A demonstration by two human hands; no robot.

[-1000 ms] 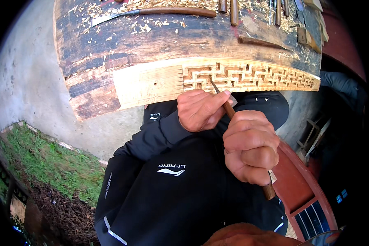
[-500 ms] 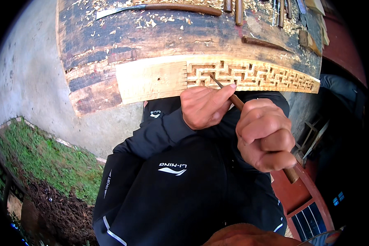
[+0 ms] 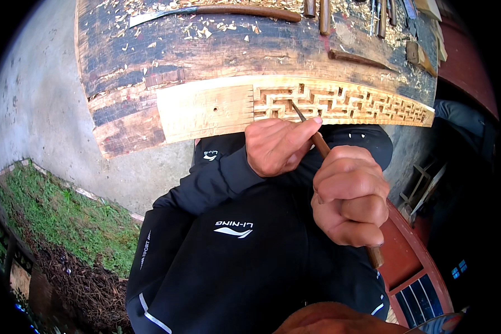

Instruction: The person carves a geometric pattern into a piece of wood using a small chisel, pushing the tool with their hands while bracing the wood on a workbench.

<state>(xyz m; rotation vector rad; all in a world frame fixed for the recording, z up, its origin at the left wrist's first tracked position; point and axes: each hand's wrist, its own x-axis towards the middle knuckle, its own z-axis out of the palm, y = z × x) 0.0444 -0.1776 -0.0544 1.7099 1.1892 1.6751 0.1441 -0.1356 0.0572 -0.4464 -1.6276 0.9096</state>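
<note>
A pale wooden board point(image 3: 206, 107) lies along the near edge of the workbench, its right part carved with a stepped lattice pattern point(image 3: 339, 103). The thin blade of a carving chisel point(image 3: 320, 143) has its tip in one of the cut grooves, left of the lattice's middle. My right hand point(image 3: 350, 195) is wrapped in a fist round the wooden handle, whose butt sticks out below. Nearer the blade, my left hand point(image 3: 278, 146) is closed beside the shaft, thumb stretched along it; its other fingertips are hidden beneath.
Wood shavings litter the dark, worn workbench point(image 3: 206, 55). A long-handled knife point(image 3: 245, 11) lies at the back, with several wooden-handled tools point(image 3: 381, 19) to its right. A slim brown wooden piece point(image 3: 362, 59) and a mallet-like block point(image 3: 420, 57) lie at the right.
My right hand has swung left and a little toward me, turning the chisel steeper. Its tip has shifted slightly right in the groove. My left hand and the board have hardly moved.
</note>
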